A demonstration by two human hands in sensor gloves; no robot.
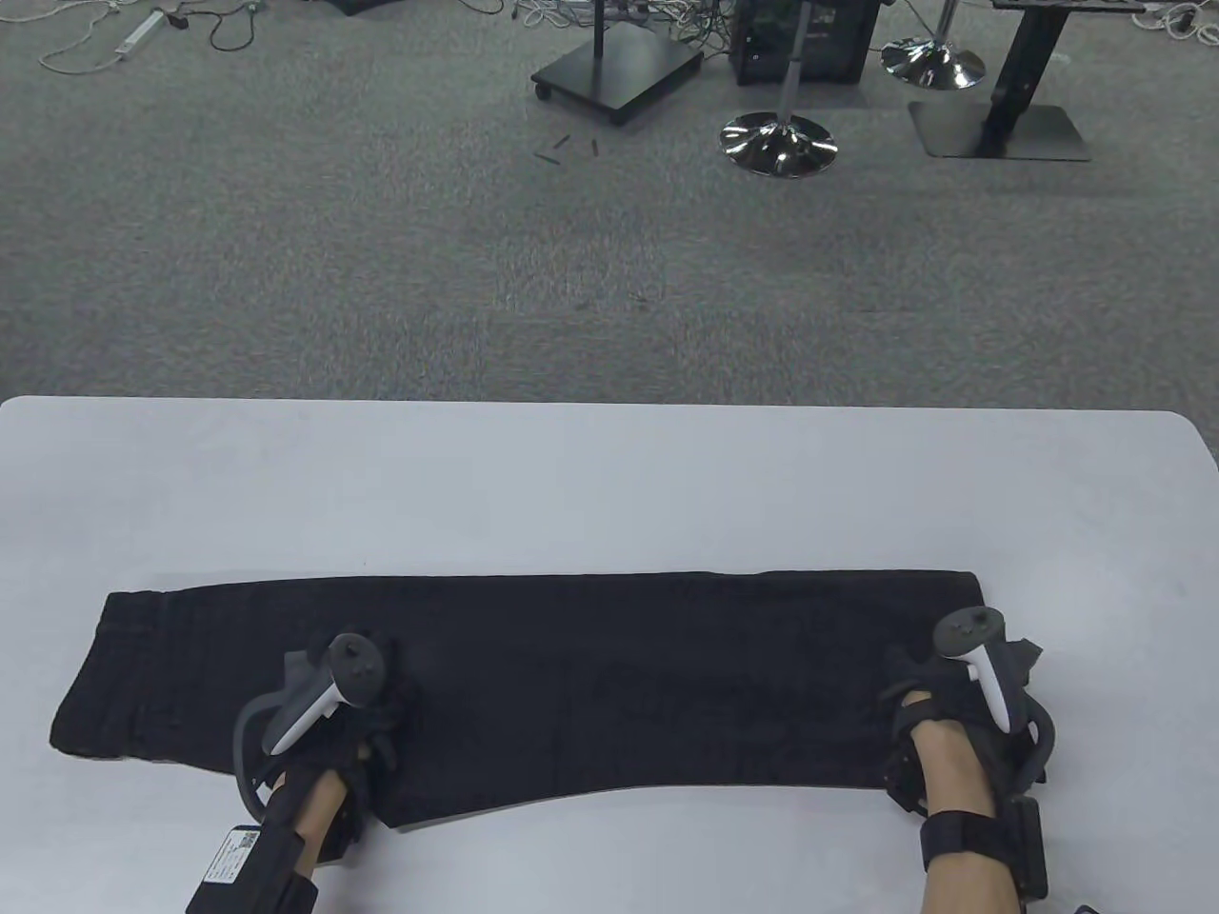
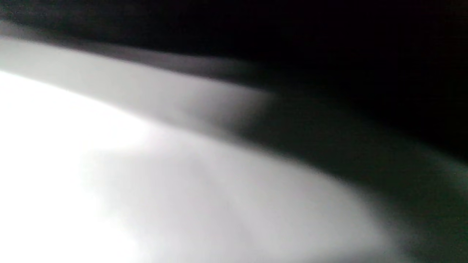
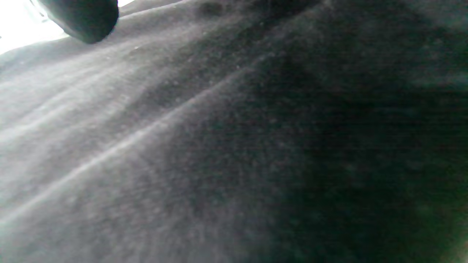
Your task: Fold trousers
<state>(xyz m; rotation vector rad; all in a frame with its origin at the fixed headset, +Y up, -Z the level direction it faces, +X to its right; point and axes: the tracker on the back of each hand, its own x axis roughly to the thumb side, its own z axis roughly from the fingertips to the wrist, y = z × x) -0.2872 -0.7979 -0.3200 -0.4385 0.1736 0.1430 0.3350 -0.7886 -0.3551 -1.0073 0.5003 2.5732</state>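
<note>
One pair of black trousers (image 1: 590,685) lay flat, folded lengthwise, along the table's (image 1: 609,476) near edge. Left hand (image 1: 338,700) and right hand (image 1: 962,695) rested on them; whether either grip held cloth couldn't be told.

Trackers and gloves cover the fingers of the left hand (image 1: 329,709) and the right hand (image 1: 962,705), so their hold on the trousers (image 1: 590,685) cannot be told. The left wrist view is a blur of pale surface (image 2: 109,175) and dark cloth. The right wrist view shows only close cloth and one dark fingertip (image 3: 86,16) cut off by the top edge.
</note>
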